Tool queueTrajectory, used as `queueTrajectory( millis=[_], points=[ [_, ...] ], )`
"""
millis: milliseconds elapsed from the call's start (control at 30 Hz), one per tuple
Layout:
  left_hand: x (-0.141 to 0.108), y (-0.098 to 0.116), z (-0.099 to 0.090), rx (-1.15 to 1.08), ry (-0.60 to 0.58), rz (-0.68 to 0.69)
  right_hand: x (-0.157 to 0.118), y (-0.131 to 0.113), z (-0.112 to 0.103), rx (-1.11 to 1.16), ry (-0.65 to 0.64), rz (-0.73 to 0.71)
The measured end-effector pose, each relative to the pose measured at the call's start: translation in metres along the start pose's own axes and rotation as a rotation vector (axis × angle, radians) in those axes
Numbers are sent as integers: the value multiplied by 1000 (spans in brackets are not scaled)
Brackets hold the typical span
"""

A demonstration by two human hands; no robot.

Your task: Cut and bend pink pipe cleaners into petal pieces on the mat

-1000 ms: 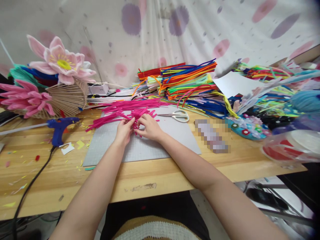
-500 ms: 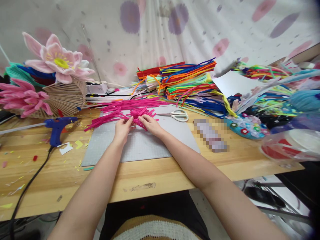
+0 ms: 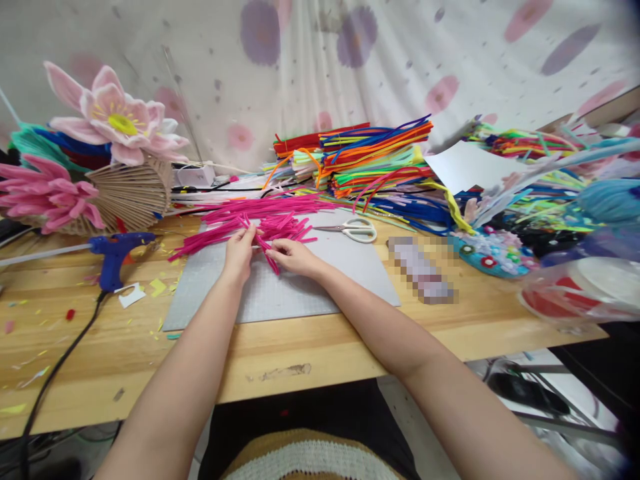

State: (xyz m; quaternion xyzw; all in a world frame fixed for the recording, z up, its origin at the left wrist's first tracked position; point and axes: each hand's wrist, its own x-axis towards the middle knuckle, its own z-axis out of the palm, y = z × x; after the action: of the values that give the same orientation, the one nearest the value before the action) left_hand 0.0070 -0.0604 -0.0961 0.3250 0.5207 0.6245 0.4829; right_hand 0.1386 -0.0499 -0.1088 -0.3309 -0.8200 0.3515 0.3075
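Observation:
Between my two hands is a short magenta pipe cleaner (image 3: 265, 249), slanting down to the right over the grey cutting mat (image 3: 310, 293). My left hand (image 3: 241, 251) pinches its upper end, with the fingertips closed. Lower down, my right hand (image 3: 291, 257) has its fingers curled and pressed together on the same piece. Whether it is one stem or a few together, I cannot tell. Just behind my hands lie cut magenta pipe cleaners (image 3: 285, 227) in a pile, and a longer magenta bundle (image 3: 207, 241) extends to the left. White-handled scissors (image 3: 359, 231) rest at the mat's back right.
A blue glue gun (image 3: 114, 260) with its cable stands at the left, near paper scraps. Behind it are a fan-shaped piece (image 3: 133, 197) and a pink fuzzy flower (image 3: 120, 123). Coloured pipe cleaner bundles (image 3: 375, 157) are stacked at the back. A decorated blue piece (image 3: 493, 252) sits right.
My hands have drawn slightly nearer to me and turned. The magenta piece between them now slants downward, apart from the pile. My right hand has moved lower, its fingers more curled.

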Motion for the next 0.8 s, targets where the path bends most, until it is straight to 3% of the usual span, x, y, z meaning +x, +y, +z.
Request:
queueTrajectory(
  millis=[133, 400, 800],
  points=[
    [8, -3, 2, -41, 58, 2, 4, 4, 6, 70, -31, 2],
    [13, -3, 9, -222, 207, -99, 8, -11, 10, -272, -11, -66],
    [9, 3, 8, -192, 306, -120, 7, -14, 13, -363, -55, -188]
  ],
)
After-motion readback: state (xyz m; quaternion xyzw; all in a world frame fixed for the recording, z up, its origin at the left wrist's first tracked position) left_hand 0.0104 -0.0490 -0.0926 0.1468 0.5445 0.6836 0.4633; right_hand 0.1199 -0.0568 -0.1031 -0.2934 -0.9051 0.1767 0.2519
